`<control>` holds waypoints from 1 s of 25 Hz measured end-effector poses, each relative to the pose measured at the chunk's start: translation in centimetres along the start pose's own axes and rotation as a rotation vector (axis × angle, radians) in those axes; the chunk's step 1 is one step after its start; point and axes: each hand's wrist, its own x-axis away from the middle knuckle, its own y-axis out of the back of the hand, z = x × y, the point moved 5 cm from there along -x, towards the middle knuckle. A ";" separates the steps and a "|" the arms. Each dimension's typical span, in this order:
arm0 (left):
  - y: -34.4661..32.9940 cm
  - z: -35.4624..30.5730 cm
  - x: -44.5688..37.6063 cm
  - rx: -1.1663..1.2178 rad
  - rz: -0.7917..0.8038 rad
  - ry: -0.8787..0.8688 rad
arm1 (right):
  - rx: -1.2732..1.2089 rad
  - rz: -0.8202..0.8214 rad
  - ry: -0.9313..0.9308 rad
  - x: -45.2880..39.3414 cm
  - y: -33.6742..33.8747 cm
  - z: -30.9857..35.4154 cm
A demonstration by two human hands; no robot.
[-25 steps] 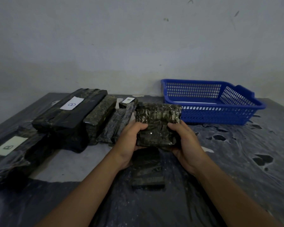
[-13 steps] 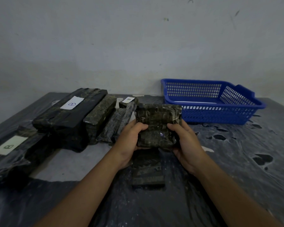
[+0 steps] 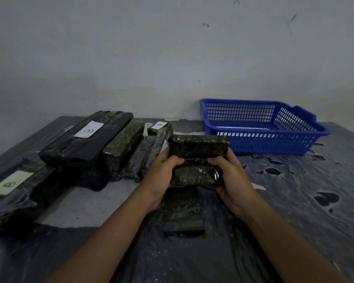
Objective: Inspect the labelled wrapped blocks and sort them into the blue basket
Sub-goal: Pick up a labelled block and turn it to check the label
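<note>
- A plain grey wall (image 3: 172, 48) with a few small marks stands behind a table (image 3: 294, 201) covered in dark, crinkled plastic sheeting; a paler bare patch shows through near the left-middle.
- Both hands hold one wrapped block (image 3: 196, 160) above the middle of the table, tilted so its broad face turns toward the camera.
- The left hand (image 3: 161, 176) grips the block's left end, thumb curled over the front face and fingers hidden behind it.
- The right hand (image 3: 231, 178) grips the right end the same way, thumb on the front face.
- No label can be seen on the face of the held block; the wrap is glossy and catches a small glint.
- A second small block (image 3: 183, 215) lies flat on the table directly below the held one, between the two forearms.
- The blue basket (image 3: 274, 144) sits at the far right of the table against the wall, just beyond and to the right of the held block, apart from it. Something pale lies on its floor, too little of it visible to tell what.
- A large long block (image 3: 86, 144) marked "B" on a white label lies toward the far left, with narrower blocks (image 3: 125, 146) leaning alongside it.
- A small block with a "B" label (image 3: 159, 126) lies at the far edge behind them.
- Another labelled "B" block (image 3: 10, 193) lies at the left edge.
</note>
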 end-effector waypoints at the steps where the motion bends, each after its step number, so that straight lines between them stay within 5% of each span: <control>1: 0.0 0.0 0.0 -0.005 0.002 -0.003 | -0.001 -0.002 0.000 0.0 0.0 0.0; 22: 0.1 0.4 -0.4 -0.003 -0.017 -0.006 | 0.082 -0.009 0.001 0.0 0.1 -0.2; 25: 0.2 0.2 -0.4 -0.019 -0.035 -0.090 | 0.257 -0.070 0.092 0.1 0.4 0.0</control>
